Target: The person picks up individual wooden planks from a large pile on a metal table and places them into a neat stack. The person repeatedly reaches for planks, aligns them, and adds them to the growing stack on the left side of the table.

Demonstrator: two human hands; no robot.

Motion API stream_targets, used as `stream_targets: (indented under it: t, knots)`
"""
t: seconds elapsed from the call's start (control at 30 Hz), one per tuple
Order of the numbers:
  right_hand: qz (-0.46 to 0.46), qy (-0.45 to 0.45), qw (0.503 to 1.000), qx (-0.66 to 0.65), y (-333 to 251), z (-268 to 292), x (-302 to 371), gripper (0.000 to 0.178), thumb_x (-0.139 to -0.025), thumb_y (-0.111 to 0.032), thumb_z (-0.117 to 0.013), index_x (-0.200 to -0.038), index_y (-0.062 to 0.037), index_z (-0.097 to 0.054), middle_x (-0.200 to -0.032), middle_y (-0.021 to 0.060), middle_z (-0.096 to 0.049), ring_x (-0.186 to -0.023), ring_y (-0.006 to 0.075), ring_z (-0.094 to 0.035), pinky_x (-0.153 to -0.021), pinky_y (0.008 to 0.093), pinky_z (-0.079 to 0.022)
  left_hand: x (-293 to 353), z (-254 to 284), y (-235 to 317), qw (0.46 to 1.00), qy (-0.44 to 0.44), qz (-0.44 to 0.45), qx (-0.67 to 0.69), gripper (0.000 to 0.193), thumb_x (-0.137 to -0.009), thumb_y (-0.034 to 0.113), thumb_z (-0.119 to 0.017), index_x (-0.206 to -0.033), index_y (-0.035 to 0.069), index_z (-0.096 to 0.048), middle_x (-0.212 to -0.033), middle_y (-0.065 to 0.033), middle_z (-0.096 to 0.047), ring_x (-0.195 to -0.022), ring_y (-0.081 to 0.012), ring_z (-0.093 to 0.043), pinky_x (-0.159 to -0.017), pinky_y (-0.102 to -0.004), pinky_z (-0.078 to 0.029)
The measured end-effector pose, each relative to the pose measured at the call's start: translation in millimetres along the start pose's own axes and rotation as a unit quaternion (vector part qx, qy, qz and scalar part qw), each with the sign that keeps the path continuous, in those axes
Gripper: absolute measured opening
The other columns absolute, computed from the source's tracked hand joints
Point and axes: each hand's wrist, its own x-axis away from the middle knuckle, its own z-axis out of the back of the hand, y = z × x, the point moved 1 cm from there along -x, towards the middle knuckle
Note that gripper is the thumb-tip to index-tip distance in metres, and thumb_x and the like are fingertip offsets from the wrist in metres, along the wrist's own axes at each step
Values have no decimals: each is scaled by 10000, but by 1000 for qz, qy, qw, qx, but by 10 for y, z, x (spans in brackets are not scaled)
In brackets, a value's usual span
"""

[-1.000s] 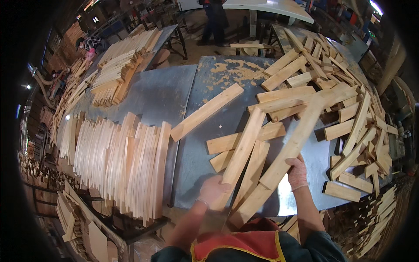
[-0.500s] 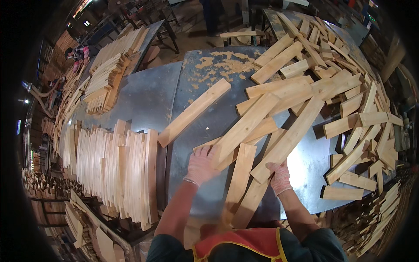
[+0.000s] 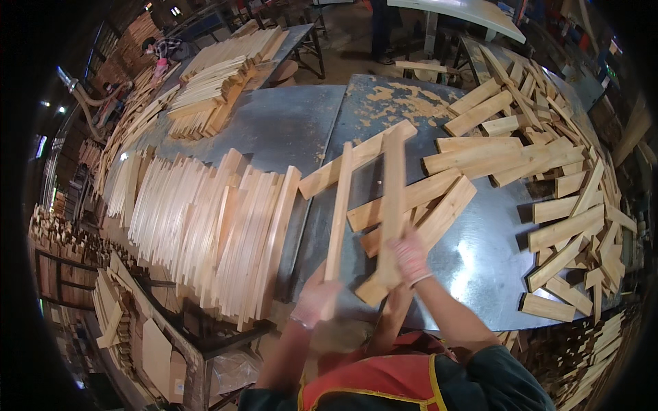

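Note:
My left hand (image 3: 314,303), in a pale glove and blurred, is closed around the lower end of a wooden slat (image 3: 339,212) that stands narrow edge up. To its right, my right hand (image 3: 410,258) grips a wooden board (image 3: 393,178), smeared by motion and pointing away from me. Under and beside that board lie a few loose boards (image 3: 447,214) on the dark metal table (image 3: 473,253). Another board (image 3: 323,178) lies slanted beyond the left hand's slat. Left of my hands is a long row of slats (image 3: 185,205) packed on edge.
A heap of boards (image 3: 548,161) spreads over the table's right side. Sawdust (image 3: 397,103) covers part of the far end. Another stack of slats (image 3: 212,89) sits at the far left, near a person (image 3: 164,51). A metal frame (image 3: 199,370) stands at lower left.
My hands have lifted a slat and a board off the loose boards, turning them to point away from me. The view has shifted, so the table's contents sit further right.

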Motion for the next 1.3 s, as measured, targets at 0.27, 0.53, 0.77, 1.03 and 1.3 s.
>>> stream_targets:
  t: [0.27,0.53,0.77,1.03,1.3]
  knots:
    - [47,-334,894,295,295,-1984,1390,369,-949,-276,-634,-1210,-29,-548,-1148,274,-679,-1049,450,-680,-912,512,-555,526,839,-5,847,185,-78,-491,740,-941,441,-744,-1528,40,-538,-1527,-223,-584,-1401,-364,-564,-1155,-450,-463]
    - [26,-136,990,-8,72,-398,547,517,-1032,-276,-681,-1492,-65,-573,-1298,116,-704,-1155,196,-677,-1010,358,-543,409,1021,36,563,306,36,-767,994,-852,434,-786,-1677,150,-309,-1693,-185,-357,-1581,-403,-295,-1289,-533,-258]
    - [79,509,822,244,793,3180,640,658,-987,-126,-738,-1557,59,-467,-1517,185,-573,-1385,285,-551,-1190,368,-411,-418,-622,-22,623,119,-278,-721,942,-848,501,-740,-1619,79,-402,-1558,-187,-499,-1422,-395,-478,-1159,-545,-375]
    - [-130,535,831,79,1288,4755,649,1089,-826,-472,-872,-1617,43,-329,-1585,300,-478,-1401,441,-536,-1158,450,-436,-1020,-1679,173,618,15,-255,-743,1084,-792,548,-786,-1644,54,-333,-1443,-191,-575,-1341,-358,-537,-1113,-490,-423]
    - [-143,501,851,63,314,3752,223,900,-853,-182,-718,-1657,-95,-322,-1198,159,-648,-1100,294,-655,-958,410,-529,-1952,-1094,617,650,52,-144,-744,1091,-798,521,-803,-1672,89,-313,-1482,-171,-571,-1396,-326,-532,-1177,-453,-409]
